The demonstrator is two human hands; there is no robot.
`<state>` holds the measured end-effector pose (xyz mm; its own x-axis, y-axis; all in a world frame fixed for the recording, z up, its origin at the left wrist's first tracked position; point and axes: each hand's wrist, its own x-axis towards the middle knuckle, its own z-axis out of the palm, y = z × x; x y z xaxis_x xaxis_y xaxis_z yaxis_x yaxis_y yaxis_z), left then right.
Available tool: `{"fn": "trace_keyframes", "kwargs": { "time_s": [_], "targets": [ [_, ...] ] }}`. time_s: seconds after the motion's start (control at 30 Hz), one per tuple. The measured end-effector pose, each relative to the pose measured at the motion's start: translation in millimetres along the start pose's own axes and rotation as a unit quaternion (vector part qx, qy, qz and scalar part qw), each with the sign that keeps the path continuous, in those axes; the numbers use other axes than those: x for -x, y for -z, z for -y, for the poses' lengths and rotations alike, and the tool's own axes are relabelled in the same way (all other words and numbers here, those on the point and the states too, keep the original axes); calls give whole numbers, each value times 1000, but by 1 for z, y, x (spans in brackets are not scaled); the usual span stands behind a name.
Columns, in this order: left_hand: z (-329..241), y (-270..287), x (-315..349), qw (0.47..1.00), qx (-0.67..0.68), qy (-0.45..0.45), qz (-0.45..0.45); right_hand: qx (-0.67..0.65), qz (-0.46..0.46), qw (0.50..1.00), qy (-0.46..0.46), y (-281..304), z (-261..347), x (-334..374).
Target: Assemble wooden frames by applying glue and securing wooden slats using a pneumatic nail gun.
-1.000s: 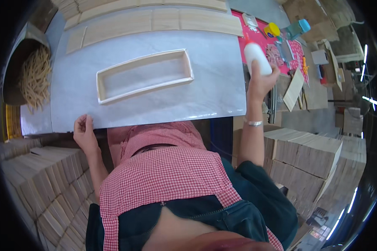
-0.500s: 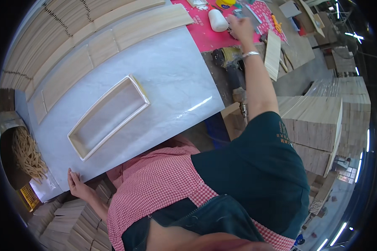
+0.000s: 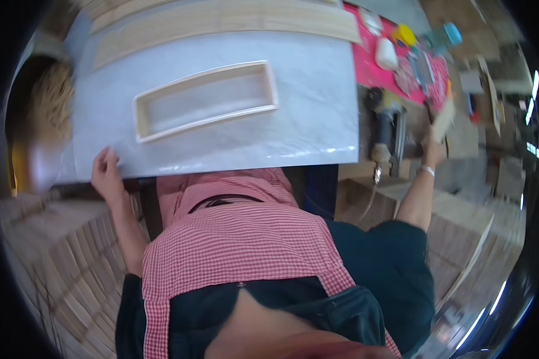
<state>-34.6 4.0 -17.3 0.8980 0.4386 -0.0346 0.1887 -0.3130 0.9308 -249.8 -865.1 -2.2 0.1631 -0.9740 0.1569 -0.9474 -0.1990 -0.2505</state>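
A shallow, open rectangular wooden frame (image 3: 205, 119) lies on the pale, shiny tabletop (image 3: 317, 113). My left hand (image 3: 106, 173) is at the table's near left edge, left of the frame. Its fingers are curled together, and anything between them is too small to make out. Out to the right, my right hand (image 3: 434, 151) is closed around the near end of a thin pale wooden board (image 3: 444, 119), slightly smeared by motion. Left of that hand, a nail gun (image 3: 384, 128) with an air hose fitting rests on the side bench.
Long wooden boards (image 3: 233, 23) lie along the table's far side. A pink sheet (image 3: 368, 69) carries a white bottle (image 3: 386, 54), a yellow-lidded tub (image 3: 403, 36) and a teal container (image 3: 446, 37). Stacked wood (image 3: 72, 251) stands at lower left, with more (image 3: 473, 227) at right.
My right hand has left the items by the white bottle, come back toward me and taken hold of the board. The view has turned; my left hand stays by the table edge.
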Motion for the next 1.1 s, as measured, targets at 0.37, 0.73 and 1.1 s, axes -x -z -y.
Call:
{"fn": "trace_keyframes", "kwargs": {
  "time_s": [0.37,0.73,1.1],
  "targets": [
    [-6,15,29,976,-215,-41,-4,-254,171,696,649,72,247,262],
    [-35,-30,52,948,-162,-272,26,-153,206,538,803,81,335,374],
    [-48,-52,43,936,-185,-295,51,-85,224,553,798,58,337,364]
  ]
}}
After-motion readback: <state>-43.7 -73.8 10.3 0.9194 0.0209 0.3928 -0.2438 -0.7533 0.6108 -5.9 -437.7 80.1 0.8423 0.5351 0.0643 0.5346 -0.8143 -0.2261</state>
